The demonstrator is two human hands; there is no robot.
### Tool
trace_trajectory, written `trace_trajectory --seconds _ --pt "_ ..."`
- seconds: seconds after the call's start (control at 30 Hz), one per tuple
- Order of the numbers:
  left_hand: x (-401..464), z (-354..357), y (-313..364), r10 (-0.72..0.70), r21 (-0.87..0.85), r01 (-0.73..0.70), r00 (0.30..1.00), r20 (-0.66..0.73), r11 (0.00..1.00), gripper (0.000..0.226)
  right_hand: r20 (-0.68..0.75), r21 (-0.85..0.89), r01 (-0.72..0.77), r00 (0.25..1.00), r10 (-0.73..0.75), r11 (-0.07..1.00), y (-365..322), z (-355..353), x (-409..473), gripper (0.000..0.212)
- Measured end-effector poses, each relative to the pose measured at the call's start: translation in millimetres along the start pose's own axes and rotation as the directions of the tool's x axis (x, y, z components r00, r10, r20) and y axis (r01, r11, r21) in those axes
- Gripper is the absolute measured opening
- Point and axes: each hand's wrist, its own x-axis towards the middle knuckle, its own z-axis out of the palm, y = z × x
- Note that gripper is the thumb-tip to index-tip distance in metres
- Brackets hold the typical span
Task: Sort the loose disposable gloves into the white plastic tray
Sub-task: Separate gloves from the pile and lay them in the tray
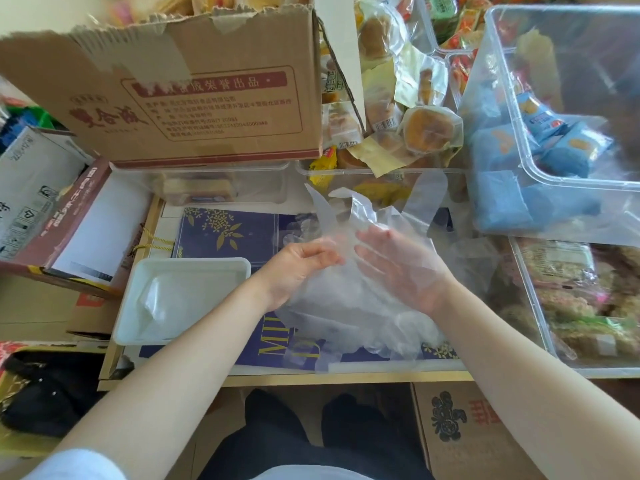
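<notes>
The tray (225,263) is found to the left of the left hand (294,268), close by it, and a clear glove (166,299) is already seen lying inside, slumped against the near left part. The left hand is held above the pile (349,320) with its fingers curled, and a film of glove appears to be pinched between thumb and fingertips. The right hand (401,268) is held just right of the left, fingers straight and spread, palm turned toward the other hand; it seems to be covered by or pressed against thin film, though which cannot be told. A raised glove (332,209) is seen just beyond both hands, its fingers standing up, while the pile of loose gloves is spread beneath and nearer than the hands on the blue sheet (228,233).

Several risks are judged likely. Since the film is thin and clingy, more than one glove could be lifted at once, and a tangled clump rather than a single glove could be carried to the tray. Static could keep a glove stuck to the right palm, so that it is dragged back out on release. The edge of the pile lies close to the near edge of the board (311,377), below the wrists, and gloves could be swept off by a forearm. The tray is light, and it could be nudged leftward by a careless drop.
</notes>
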Motion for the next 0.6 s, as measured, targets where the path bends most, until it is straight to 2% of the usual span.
trace_trajectory --seconds 0.07,0.2,0.33,0.47,0.6 --pt "1 0 -4 0.007 -0.041 -0.008 1.0 -0.027 0.999 0.022 -0.037 0.021 -0.003 0.999 0.004 1.0 1 -4 4 0.02" --pt "4 -1 -13 0.088 0.173 -0.059 0.982 -0.165 0.983 0.015 -0.165 -0.11 -0.041 0.986 0.023 0.993 3 -14 8 0.023" --pt "2 -7 -20 0.133 0.17 -0.094 0.963 -0.236 0.981 0.014 -0.232 -0.193 -0.078 0.972 0.032 0.978 7 -35 15 0.019" --pt "0 -14 -27 0.068 0.214 -0.023 0.977 -0.203 0.977 0.016 -0.267 -0.107 -0.041 0.964 0.011 0.993 12 -48 20 0.02" --pt "-2 -11 -33 -0.077 0.069 0.087 0.987 -0.141 0.994 0.019 -0.317 0.017 -0.004 0.948 0.009 1.0 23 -55 24 0.037"
